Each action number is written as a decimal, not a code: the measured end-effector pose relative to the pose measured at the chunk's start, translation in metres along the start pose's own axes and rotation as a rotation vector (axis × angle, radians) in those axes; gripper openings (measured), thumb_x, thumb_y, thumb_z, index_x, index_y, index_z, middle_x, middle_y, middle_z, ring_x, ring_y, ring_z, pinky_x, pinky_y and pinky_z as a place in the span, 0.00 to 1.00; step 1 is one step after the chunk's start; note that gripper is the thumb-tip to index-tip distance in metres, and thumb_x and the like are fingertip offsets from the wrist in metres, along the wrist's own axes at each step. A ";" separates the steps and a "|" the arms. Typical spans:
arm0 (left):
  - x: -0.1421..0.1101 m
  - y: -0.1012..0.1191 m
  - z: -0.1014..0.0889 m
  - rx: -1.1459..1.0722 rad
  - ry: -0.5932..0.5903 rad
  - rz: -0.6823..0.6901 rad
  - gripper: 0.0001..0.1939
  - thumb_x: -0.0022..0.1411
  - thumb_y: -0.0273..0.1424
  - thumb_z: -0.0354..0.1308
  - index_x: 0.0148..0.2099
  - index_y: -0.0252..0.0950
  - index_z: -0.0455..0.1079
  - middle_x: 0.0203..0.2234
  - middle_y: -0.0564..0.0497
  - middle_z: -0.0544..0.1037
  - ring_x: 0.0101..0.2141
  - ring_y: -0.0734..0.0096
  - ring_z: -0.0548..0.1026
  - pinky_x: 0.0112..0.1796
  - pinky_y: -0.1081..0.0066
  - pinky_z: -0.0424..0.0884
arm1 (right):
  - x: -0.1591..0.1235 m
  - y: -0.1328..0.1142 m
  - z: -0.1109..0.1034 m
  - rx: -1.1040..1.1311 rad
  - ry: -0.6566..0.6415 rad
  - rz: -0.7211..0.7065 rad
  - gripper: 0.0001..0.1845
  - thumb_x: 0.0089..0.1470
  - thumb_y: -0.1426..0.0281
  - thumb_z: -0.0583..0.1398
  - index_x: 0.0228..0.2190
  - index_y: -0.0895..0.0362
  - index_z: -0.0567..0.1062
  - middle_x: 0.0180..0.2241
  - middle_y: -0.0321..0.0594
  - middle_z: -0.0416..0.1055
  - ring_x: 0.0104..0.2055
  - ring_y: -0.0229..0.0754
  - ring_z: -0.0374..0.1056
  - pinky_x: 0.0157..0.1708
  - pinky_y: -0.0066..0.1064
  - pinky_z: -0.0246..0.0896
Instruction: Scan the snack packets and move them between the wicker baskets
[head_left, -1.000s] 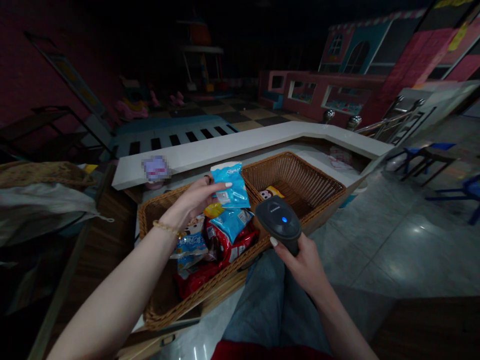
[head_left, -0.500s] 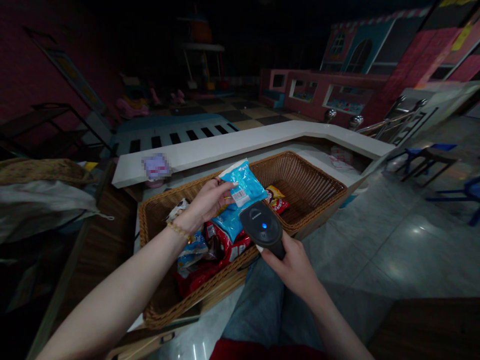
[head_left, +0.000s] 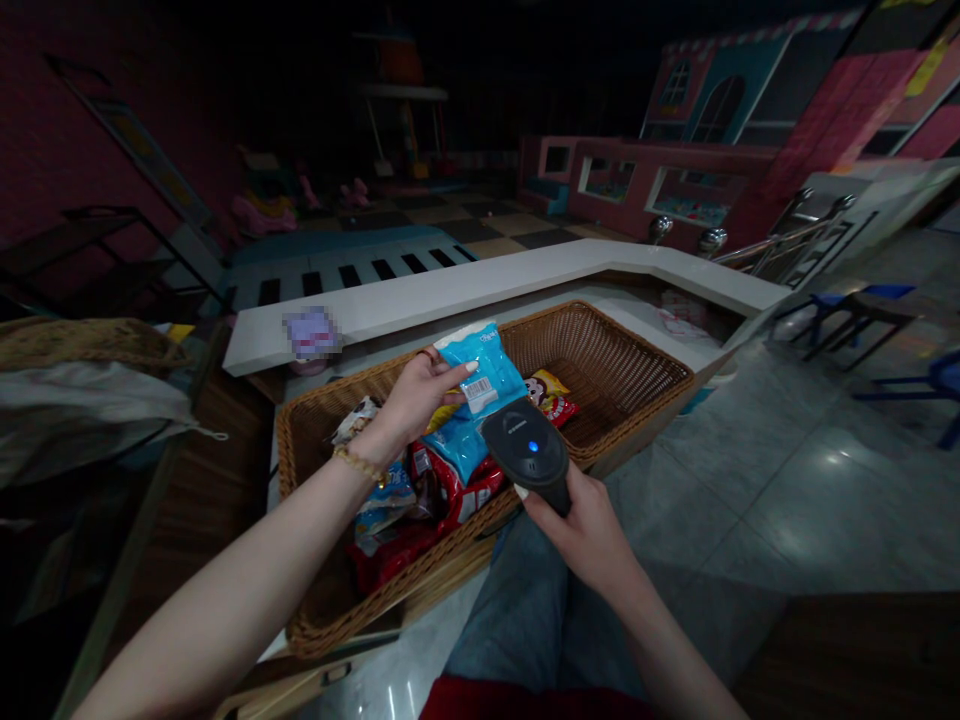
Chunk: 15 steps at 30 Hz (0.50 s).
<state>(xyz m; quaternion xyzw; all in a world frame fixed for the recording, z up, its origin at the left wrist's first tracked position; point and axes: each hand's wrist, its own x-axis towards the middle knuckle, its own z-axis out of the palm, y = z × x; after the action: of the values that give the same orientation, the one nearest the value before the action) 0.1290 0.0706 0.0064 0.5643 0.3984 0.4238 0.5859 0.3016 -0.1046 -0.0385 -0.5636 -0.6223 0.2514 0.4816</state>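
In the head view, the left hand (head_left: 416, 402) pinches a blue snack packet (head_left: 482, 371) between thumb and fingers, above a wicker basket (head_left: 600, 342) holding more snack bags (head_left: 427, 520). The right hand (head_left: 581, 532) curls closed around a black handheld barcode scanner (head_left: 527, 447), held just beside the packet.

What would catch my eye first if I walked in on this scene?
The bright blue snack bag held in the left hand stands out first, above a wicker basket of colourful packets. Right beside it, the right hand grips a black barcode scanner showing a glowing blue light.
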 end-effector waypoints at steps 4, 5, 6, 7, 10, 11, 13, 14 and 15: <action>0.000 0.000 0.000 0.012 0.006 -0.002 0.19 0.55 0.36 0.70 0.44 0.34 0.69 0.41 0.45 0.81 0.39 0.64 0.80 0.36 0.67 0.78 | 0.000 0.000 0.000 -0.009 0.006 -0.003 0.11 0.58 0.68 0.59 0.43 0.55 0.75 0.35 0.42 0.81 0.37 0.48 0.79 0.36 0.32 0.71; 0.000 0.000 0.000 0.017 -0.004 -0.004 0.18 0.56 0.36 0.70 0.44 0.34 0.69 0.40 0.45 0.81 0.39 0.65 0.80 0.37 0.68 0.78 | -0.001 0.000 0.001 -0.008 0.009 0.001 0.11 0.58 0.68 0.59 0.43 0.55 0.75 0.35 0.42 0.82 0.37 0.49 0.79 0.36 0.32 0.72; 0.000 0.000 -0.001 0.021 -0.011 -0.003 0.18 0.56 0.36 0.70 0.45 0.35 0.69 0.39 0.47 0.81 0.37 0.66 0.80 0.36 0.68 0.78 | -0.001 0.000 0.001 -0.005 0.012 0.004 0.11 0.57 0.68 0.60 0.43 0.55 0.75 0.35 0.42 0.82 0.37 0.49 0.79 0.36 0.32 0.72; 0.000 0.000 -0.001 0.026 -0.012 0.000 0.19 0.56 0.36 0.70 0.45 0.36 0.69 0.37 0.49 0.81 0.36 0.68 0.80 0.36 0.69 0.78 | -0.001 0.000 0.001 -0.001 0.016 0.006 0.11 0.57 0.68 0.60 0.43 0.55 0.75 0.35 0.42 0.82 0.37 0.49 0.79 0.37 0.32 0.72; 0.001 -0.001 -0.001 0.037 -0.003 0.025 0.18 0.55 0.37 0.71 0.44 0.37 0.69 0.34 0.53 0.79 0.34 0.70 0.79 0.34 0.72 0.77 | -0.001 0.000 0.000 0.012 0.029 0.005 0.12 0.56 0.68 0.61 0.43 0.55 0.76 0.36 0.41 0.82 0.37 0.49 0.79 0.39 0.33 0.73; 0.001 -0.001 -0.001 0.037 0.000 0.041 0.18 0.56 0.37 0.70 0.43 0.37 0.68 0.33 0.53 0.79 0.33 0.71 0.79 0.35 0.72 0.77 | -0.002 0.000 -0.001 0.014 0.033 0.002 0.13 0.56 0.68 0.61 0.44 0.54 0.76 0.36 0.41 0.82 0.37 0.49 0.78 0.40 0.33 0.73; 0.001 -0.002 -0.001 0.036 0.001 0.080 0.17 0.56 0.38 0.70 0.42 0.36 0.68 0.33 0.52 0.79 0.34 0.71 0.78 0.37 0.71 0.76 | -0.003 0.001 -0.004 0.013 0.043 -0.003 0.13 0.56 0.68 0.61 0.44 0.54 0.76 0.35 0.40 0.81 0.37 0.48 0.78 0.40 0.34 0.73; 0.002 -0.002 -0.001 0.032 0.004 0.096 0.17 0.56 0.38 0.69 0.42 0.36 0.68 0.34 0.51 0.79 0.34 0.70 0.78 0.38 0.70 0.76 | -0.003 0.002 -0.005 0.012 0.051 -0.005 0.12 0.56 0.68 0.61 0.44 0.54 0.77 0.36 0.40 0.82 0.37 0.48 0.78 0.40 0.33 0.73; 0.003 -0.002 0.000 0.025 0.006 0.107 0.17 0.57 0.39 0.69 0.42 0.36 0.68 0.34 0.51 0.79 0.33 0.71 0.78 0.38 0.70 0.76 | -0.004 0.003 -0.007 0.011 0.060 -0.005 0.13 0.56 0.68 0.61 0.44 0.54 0.77 0.36 0.41 0.82 0.38 0.49 0.78 0.40 0.33 0.73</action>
<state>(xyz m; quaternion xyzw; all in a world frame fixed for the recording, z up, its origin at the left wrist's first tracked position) 0.1295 0.0731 0.0041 0.5906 0.3749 0.4512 0.5542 0.3084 -0.1096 -0.0398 -0.5666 -0.6078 0.2364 0.5037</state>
